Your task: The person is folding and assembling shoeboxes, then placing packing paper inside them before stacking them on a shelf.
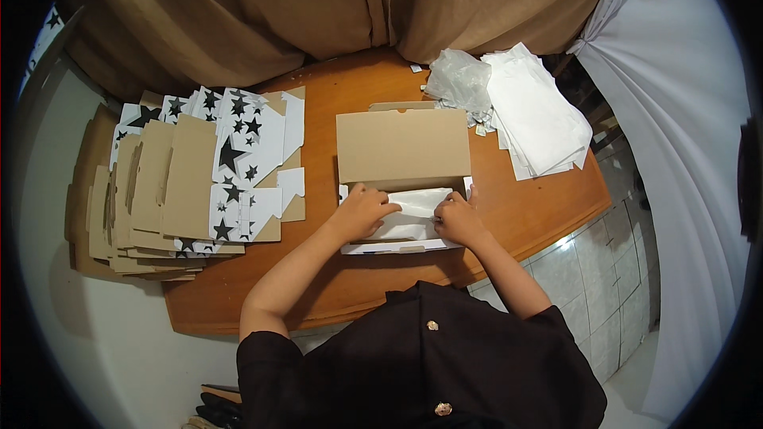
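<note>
An open cardboard box (pixel 404 145) stands at the middle of the table, its brown lid raised at the far side and its white front wall toward me. White paper (pixel 413 205) lies inside it. My left hand (pixel 364 212) reaches over the box's left side, fingers bent against the paper's left edge. At the right side, my right hand (pixel 459 218) pinches the paper's right edge between thumb and fingers. Whether the left fingertips grip the paper or only press on it, I cannot tell. What lies under the paper is hidden.
Flattened cardboard boxes (pixel 191 179), some white with black stars, are piled on the left of the wooden table (pixel 318 286). Back right lie a stack of white paper sheets (pixel 540 115), a clear plastic bag (pixel 459 79) and small scraps. A brown curtain (pixel 238 8) hangs behind.
</note>
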{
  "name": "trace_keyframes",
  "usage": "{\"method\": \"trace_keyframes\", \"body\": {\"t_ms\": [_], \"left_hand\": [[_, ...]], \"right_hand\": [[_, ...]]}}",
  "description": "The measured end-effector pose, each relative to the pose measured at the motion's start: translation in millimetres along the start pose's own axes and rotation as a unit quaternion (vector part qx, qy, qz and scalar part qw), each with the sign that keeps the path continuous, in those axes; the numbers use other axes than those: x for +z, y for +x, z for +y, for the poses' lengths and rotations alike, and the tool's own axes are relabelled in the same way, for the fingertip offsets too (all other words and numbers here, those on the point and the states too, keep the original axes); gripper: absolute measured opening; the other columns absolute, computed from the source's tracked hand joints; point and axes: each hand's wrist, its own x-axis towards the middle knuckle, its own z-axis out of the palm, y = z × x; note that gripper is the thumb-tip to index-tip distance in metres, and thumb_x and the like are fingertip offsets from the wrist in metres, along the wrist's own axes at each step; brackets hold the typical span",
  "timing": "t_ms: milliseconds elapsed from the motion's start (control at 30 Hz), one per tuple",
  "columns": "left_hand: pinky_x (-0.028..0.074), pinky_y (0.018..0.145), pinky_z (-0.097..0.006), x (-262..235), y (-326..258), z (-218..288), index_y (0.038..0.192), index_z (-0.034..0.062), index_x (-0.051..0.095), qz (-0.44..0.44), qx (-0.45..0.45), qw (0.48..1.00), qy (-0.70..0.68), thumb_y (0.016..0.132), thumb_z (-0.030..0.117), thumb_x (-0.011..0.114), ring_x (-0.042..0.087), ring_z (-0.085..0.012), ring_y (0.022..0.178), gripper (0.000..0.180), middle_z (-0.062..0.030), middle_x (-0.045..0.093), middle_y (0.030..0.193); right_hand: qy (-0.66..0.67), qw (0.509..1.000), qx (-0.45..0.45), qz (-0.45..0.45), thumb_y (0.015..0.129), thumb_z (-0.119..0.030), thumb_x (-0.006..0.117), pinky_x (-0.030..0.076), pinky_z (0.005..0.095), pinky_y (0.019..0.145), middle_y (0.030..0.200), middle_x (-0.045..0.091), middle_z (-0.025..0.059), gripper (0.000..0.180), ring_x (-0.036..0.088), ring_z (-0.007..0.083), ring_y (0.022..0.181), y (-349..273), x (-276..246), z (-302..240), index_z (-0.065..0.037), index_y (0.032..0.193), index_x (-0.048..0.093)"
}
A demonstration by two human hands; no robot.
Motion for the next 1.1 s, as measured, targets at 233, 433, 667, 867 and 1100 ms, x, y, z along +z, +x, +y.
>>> {"method": "trace_keyframes", "body": {"t_ms": [233,433,667,867,1100], "left_hand": [[0.04,0.074,-0.035,45.8,-18.6,-4.5,0.089,0.0186,0.067,-0.142,-0.047,0.988,0.027,0.073,0.011,0.061,0.059,-0.0205,0.082,0.019,-0.0018,0.061,0.079],[0.038,0.082,-0.04,33.8,-12.3,-0.8,0.087,0.0233,0.069,-0.212,-0.069,0.973,0.059,0.069,0.025,0.069,0.058,-0.0183,0.089,0.019,0.0003,0.062,0.084],[0.024,0.102,-0.053,32.2,-23.0,-4.5,0.084,0.0236,0.071,-0.224,-0.06,0.97,0.071,0.067,0.035,0.072,0.054,-0.0189,0.101,0.02,-0.0013,0.061,0.09],[0.018,0.104,-0.058,17.1,-20.0,-1.7,0.094,0.0237,0.071,-0.203,-0.086,0.975,0.025,0.071,0.04,0.069,0.05,-0.0199,0.11,0.028,-0.0037,0.06,0.104],[0.009,0.106,-0.056,-30.3,-38.1,10.9,0.135,0.0169,0.041,-0.049,-0.284,0.948,-0.133,0.083,0.041,0.057,0.038,-0.0252,0.126,0.06,-0.0116,0.041,0.136]], "right_hand": [[0.057,0.997,-0.019,-0.042,0.079,-0.024,0.061,0.016,0.0679,0.097,0.092,0.064,0.0021,0.015,0.052,0.0223,0.104,7.1,-23.6,-11.5,-0.013,0.086,0.07],[0.028,0.993,-0.043,0.109,0.083,-0.023,0.057,0.013,0.067,0.098,0.113,0.058,0.0022,0.015,0.047,0.0222,0.116,21.6,0.1,-16.5,-0.02,0.092,0.069],[-0.057,0.981,-0.078,0.167,0.08,-0.026,0.06,0.01,0.0662,0.099,0.126,0.051,0.0017,0.021,0.036,0.0265,0.127,21.2,40.3,-17.9,-0.028,0.099,0.068],[-0.046,0.988,-0.125,0.073,0.076,-0.023,0.062,0.01,0.0676,0.096,0.129,0.049,0.0017,0.03,0.036,0.0266,0.127,21.8,19.0,-20.2,-0.029,0.105,0.066],[0.146,0.968,0.05,0.199,0.079,-0.021,0.058,0.017,0.0599,0.099,0.125,0.05,0.0065,0.03,0.04,0.0267,0.123,14.1,-20.9,3.8,-0.02,0.109,0.063]]}}
